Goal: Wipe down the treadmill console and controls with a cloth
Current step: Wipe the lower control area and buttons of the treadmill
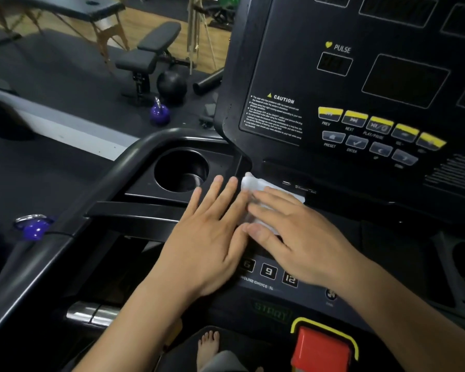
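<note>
Wipe is on the low shelf of the treadmill console (pixel 277 57), under the upright display. White cloth (pixel 254 185) lies flat on that shelf, just right of the cup holder (pixel 181 171) and above the number keys (pixel 268 271). Right hand (pixel 295 232) lies flat on top of it, fingers straight and pointing left, pressing down: no pinch, no curl, just pressure. Left hand (pixel 212 234) is flat too, fingers straight and a little spread, resting on the shelf right beside the cloth and holding nothing. Its forefinger side meets the right hand's fingertips (whether it touches the cloth edge I can't tell, the right hand covers that bit). My read: shelf pass in hand, most of the job left. Display face, yellow buttons (pixel 355 118), the grey keys under them and the number keys all need a pass yet, I'd judge, though clean vs dirty can't be told in this light. Next move, I'd say: slide the cloth right along the shelf, then lift it onto the button rows with light pressure so nothing gets triggered (displays are dark, probably powered off). Keep clear of the red stop button (pixel 321 347) at the near edge.
</note>
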Demonstrator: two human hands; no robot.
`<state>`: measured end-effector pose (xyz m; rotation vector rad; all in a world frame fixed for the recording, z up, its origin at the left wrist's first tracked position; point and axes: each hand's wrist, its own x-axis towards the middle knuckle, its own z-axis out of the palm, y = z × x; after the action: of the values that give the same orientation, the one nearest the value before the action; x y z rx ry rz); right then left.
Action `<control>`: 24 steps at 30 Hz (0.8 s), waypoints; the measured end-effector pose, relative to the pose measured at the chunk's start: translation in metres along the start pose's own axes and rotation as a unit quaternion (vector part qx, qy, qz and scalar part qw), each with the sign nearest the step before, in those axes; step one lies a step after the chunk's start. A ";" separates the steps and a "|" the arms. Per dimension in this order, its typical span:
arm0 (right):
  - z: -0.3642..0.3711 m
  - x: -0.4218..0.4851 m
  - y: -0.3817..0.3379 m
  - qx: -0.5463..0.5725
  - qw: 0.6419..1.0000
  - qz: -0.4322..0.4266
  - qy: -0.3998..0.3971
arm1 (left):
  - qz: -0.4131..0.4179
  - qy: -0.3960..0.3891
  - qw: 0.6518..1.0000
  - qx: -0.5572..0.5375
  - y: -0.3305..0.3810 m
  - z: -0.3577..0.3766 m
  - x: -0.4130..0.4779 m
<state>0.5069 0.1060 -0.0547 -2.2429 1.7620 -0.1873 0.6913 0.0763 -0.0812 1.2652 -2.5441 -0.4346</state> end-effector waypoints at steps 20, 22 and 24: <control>-0.025 -0.074 0.049 0.130 0.974 0.044 0.178 | 0.065 -0.152 0.980 0.109 0.048 0.006 0.021; -0.020 -0.076 0.047 0.138 0.975 0.048 0.166 | 0.073 -0.158 0.977 0.126 0.058 0.011 0.026; -0.016 -0.076 0.044 0.147 0.976 0.049 0.151 | 0.087 -0.176 0.973 0.122 0.063 0.015 0.030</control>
<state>0.4427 0.1676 -0.0476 -1.9908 1.8422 -0.7520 0.6226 0.0903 -0.0685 1.1081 -3.0587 -0.3422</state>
